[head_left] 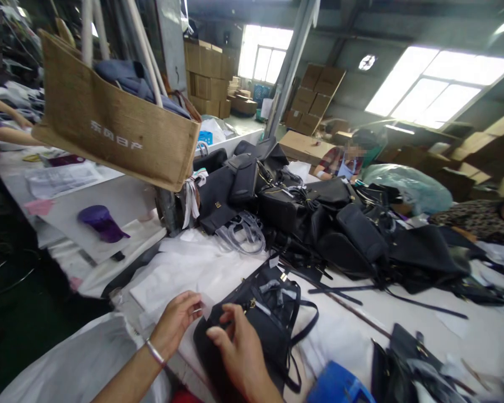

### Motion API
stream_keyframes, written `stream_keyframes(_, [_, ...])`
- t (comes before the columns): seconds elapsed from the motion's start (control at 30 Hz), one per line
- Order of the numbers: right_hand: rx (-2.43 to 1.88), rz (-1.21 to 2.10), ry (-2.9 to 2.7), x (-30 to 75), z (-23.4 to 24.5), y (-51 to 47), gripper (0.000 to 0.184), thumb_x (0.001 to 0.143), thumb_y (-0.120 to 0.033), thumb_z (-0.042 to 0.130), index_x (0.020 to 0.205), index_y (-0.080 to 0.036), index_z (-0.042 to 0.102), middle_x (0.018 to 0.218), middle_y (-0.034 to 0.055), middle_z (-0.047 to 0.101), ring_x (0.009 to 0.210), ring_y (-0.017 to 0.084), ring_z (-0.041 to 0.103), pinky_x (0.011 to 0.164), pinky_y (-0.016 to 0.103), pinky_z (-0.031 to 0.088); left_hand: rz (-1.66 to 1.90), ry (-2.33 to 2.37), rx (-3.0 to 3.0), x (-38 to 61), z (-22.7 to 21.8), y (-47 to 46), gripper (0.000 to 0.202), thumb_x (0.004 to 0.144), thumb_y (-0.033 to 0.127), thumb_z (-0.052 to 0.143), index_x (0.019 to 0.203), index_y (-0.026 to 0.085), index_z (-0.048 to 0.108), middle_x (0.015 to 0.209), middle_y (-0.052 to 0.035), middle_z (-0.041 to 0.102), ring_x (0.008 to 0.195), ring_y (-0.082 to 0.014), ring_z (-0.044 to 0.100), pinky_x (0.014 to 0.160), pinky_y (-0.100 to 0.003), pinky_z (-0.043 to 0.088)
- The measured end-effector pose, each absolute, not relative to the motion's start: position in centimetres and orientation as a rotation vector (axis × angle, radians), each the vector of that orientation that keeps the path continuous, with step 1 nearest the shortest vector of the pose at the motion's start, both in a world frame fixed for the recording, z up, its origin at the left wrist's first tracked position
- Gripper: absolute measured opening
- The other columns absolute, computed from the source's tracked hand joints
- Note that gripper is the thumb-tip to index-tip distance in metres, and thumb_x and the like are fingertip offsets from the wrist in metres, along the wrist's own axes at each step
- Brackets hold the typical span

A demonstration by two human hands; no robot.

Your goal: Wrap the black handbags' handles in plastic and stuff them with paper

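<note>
Risk, left to right: the white slip (205, 305) is thin and held only at its edge, so I'd expect it to crease or slide out if the black handbag (273, 336) shifts. The bag itself lies at the near edge of the white table (353, 330), just under both sets of fingers, so a pull toward the body could drag it off. Its loose strap (308, 324), right of the right fingers, loops out and could snag the blue object (336, 386) or the long straps running toward the pile of black bags (319, 224) beyond. Fingers: the left hand (177, 322) is nearly closed, fingertips pinched on the slip at the bag's left corner, with white plastic sheets (180, 274) just beyond it. The right hand (237, 350) is seen from the back, fingers half curled onto the bag's top edge with the gold clasp (251, 305) just past the fingertips. It's touching for sure, but I can't tell whether it's actually gripping. The hands are close but apart.
</note>
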State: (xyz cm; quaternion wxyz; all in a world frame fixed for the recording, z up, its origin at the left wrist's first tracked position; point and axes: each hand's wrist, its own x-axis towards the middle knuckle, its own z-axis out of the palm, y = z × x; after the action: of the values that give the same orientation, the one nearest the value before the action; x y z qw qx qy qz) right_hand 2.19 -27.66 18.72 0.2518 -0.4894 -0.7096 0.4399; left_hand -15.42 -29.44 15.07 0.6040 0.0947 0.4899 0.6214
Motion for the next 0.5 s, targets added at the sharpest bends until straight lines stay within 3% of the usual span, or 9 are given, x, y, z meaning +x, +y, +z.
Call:
stream_keyframes(0.03, [-1.311, 1.231, -1.918, 0.1, 18.4, -27.4, 0.033, 0.078, -0.036, 0.065, 0.106, -0.02, 0.056, 0.085, 0.0001, 0.064, 0.063, 0.013, 0.056, 0.059, 0.022, 0.043, 1.436, 1.135, 0.248, -15.0, 15.3, -29.7, 0.013, 0.073, 0.024, 0.071, 0.073, 0.016, 0.06, 0.072, 0.0009, 0.063, 0.07, -0.0135, 0.062, 0.066, -0.024, 0.05])
stream_keyframes(0.1, [-1.347, 1.262, -1.839, -2.1, 17.3, -27.2, 0.011, 0.085, -0.028, 0.055, 0.089, -0.019, 0.058, 0.074, -0.001, 0.062, 0.06, 0.012, 0.056, 0.056, 0.02, 0.041, 1.367, 1.183, 0.317, -14.8, 15.6, -30.3, 0.016, 0.077, 0.031, 0.067, 0.076, 0.017, 0.06, 0.076, -0.0008, 0.064, 0.074, -0.0165, 0.063, 0.069, -0.028, 0.051])
stream_keyframes(0.2, [-1.37, 1.178, -1.873, -1.4, 16.2, -27.6, 0.019, 0.09, -0.017, 0.041, 0.076, -0.019, 0.054, 0.066, -0.0009, 0.06, 0.06, 0.013, 0.057, 0.056, 0.02, 0.038, 1.276, 1.552, 0.568, -15.9, 16.4, -30.9, 0.025, 0.078, 0.041, 0.063, 0.088, 0.019, 0.061, 0.095, -0.0061, 0.066, 0.093, -0.0239, 0.063, 0.082, -0.036, 0.05])
stream_keyframes(0.27, [-1.311, 1.089, -2.046, -0.2, 16.4, -28.1, 0.016, 0.086, -0.013, 0.043, 0.078, -0.02, 0.055, 0.07, 0.0, 0.062, 0.066, 0.013, 0.059, 0.061, 0.02, 0.039, 1.299, 1.766, 0.89, -16.8, 17.4, -30.5, 0.032, 0.082, 0.042, 0.058, 0.106, 0.021, 0.06, 0.118, -0.0078, 0.061, 0.112, -0.0256, 0.055, 0.095, -0.037, 0.044])
stream_keyframes(0.33, [-1.227, 1.063, -2.251, 0.6, 17.1, -28.6, 0.014, 0.08, -0.009, 0.049, 0.08, -0.02, 0.056, 0.075, 0.0008, 0.065, 0.07, 0.015, 0.06, 0.063, 0.02, 0.038, 1.187, 1.635, 1.271, -17.2, 18.8, -29.4, 0.033, 0.09, 0.039, 0.047, 0.117, 0.024, 0.057, 0.13, -0.0057, 0.056, 0.121, -0.0231, 0.05, 0.103, -0.034, 0.038])
stream_keyframes(0.43, [-1.119, 1.102, -2.461, 1.2, 18.2, -29.1, 0.017, 0.072, -0.008, 0.056, 0.083, -0.02, 0.058, 0.081, 0.0022, 0.068, 0.071, 0.017, 0.062, 0.061, 0.021, 0.038, 0.715, 1.185, 1.646, -17.4, 19.7, -27.8, 0.042, 0.097, 0.036, 0.03, 0.098, 0.023, 0.07, 0.1, -0.0037, 0.071, 0.098, -0.0186, 0.063, 0.096, -0.029, 0.042])
stream_keyframes(0.5, [-1.093, 1.19, -2.463, 2.1, 18.5, -29.1, 0.017, 0.07, -0.008, 0.057, 0.083, -0.02, 0.058, 0.081, 0.0022, 0.068, 0.07, 0.016, 0.062, 0.06, 0.021, 0.038, 0.51, 1.169, 1.83, -17.9, 18.8, -27.7, 0.05, 0.097, 0.038, 0.028, 0.078, 0.022, 0.072, 0.074, -0.0034, 0.072, 0.076, -0.0174, 0.065, 0.085, -0.027, 0.046])
